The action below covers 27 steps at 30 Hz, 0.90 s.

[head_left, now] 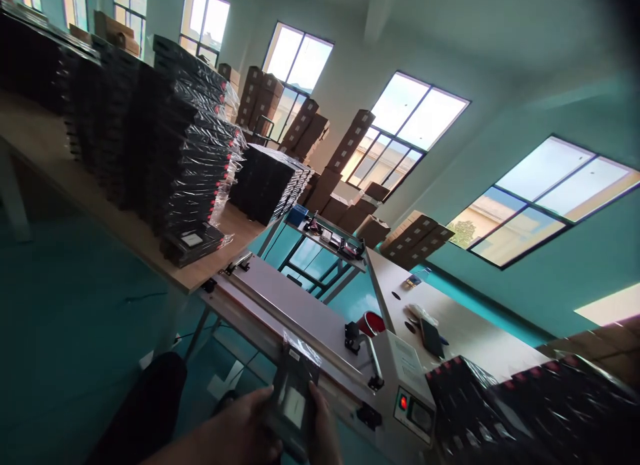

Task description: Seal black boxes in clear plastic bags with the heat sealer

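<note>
A dark flat box [293,401], wrapped in clear glossy plastic film that crinkles at its top, is seen at the bottom centre. The sealing machine [300,315] beside it is finished in smooth, pale painted metal with black fittings. The counter [100,198] at the left is topped with matt, light wood. The stacked black boxes [185,151] are covered in shiny film, and brown cardboard cartons [350,145] appear dull.

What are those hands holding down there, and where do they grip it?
A dark flat packet in a clear bag, held by its two long sides: left hand on one edge, right hand on the other.
</note>
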Each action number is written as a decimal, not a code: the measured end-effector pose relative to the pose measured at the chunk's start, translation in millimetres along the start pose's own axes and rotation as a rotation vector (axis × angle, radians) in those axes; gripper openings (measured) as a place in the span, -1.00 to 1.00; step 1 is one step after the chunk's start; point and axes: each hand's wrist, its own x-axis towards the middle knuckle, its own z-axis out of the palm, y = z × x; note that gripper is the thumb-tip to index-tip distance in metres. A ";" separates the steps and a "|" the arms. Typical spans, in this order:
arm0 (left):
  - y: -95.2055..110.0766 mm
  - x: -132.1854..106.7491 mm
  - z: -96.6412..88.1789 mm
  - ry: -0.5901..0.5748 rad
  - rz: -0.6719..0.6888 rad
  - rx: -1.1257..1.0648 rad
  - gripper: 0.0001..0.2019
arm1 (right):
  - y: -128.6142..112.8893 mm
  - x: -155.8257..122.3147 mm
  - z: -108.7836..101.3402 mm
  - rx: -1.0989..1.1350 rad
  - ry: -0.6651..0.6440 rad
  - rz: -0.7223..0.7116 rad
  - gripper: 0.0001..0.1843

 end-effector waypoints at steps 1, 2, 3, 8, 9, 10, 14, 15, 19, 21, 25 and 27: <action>-1.9 3.5 -1.5 0.005 0.010 -0.041 -0.68 | -2.5 -2.5 2.3 0.026 0.002 0.040 -0.39; -3.2 6.7 -2.7 0.014 0.016 -0.067 -0.71 | -4.7 -4.9 4.4 0.051 0.005 0.081 -0.38; -4.0 9.2 -3.3 0.025 0.018 -0.077 -0.73 | -6.5 -7.1 6.0 0.057 0.010 0.109 -0.36; -2.8 10.8 3.4 0.001 0.010 -0.055 -0.80 | -19.5 -9.6 -5.2 -0.220 0.033 0.112 -0.36; -2.2 9.7 5.3 -0.032 0.018 -0.044 -0.79 | -26.7 -8.5 -11.1 -0.323 0.048 0.074 -0.38; -1.6 8.5 7.0 -0.070 0.022 -0.033 -0.78 | -36.6 -6.7 -17.1 -0.423 0.065 0.013 -0.40; 0.0 5.1 10.2 -0.148 -0.012 -0.038 -0.74 | -95.9 13.0 -26.9 -0.671 0.102 -0.261 -0.48; 0.2 5.4 9.8 -0.142 -0.017 -0.037 -0.74 | -111.0 21.8 -23.9 -0.704 0.087 -0.282 -0.47; -1.0 15.4 1.3 -0.116 0.007 0.008 -0.74 | -144.6 66.2 2.9 -0.783 -0.094 -0.181 -0.44; -2.5 24.9 -6.3 -0.101 0.013 0.036 -0.68 | -143.6 86.1 17.9 -0.825 -0.215 -0.102 -0.48; -5.5 38.5 -16.0 -0.101 0.040 0.068 -0.59 | -131.1 105.1 38.5 -0.910 -0.347 -0.088 -0.70; -6.6 37.9 -13.8 -0.075 0.046 0.077 -0.60 | -130.8 101.3 41.2 -0.914 -0.295 -0.189 -0.86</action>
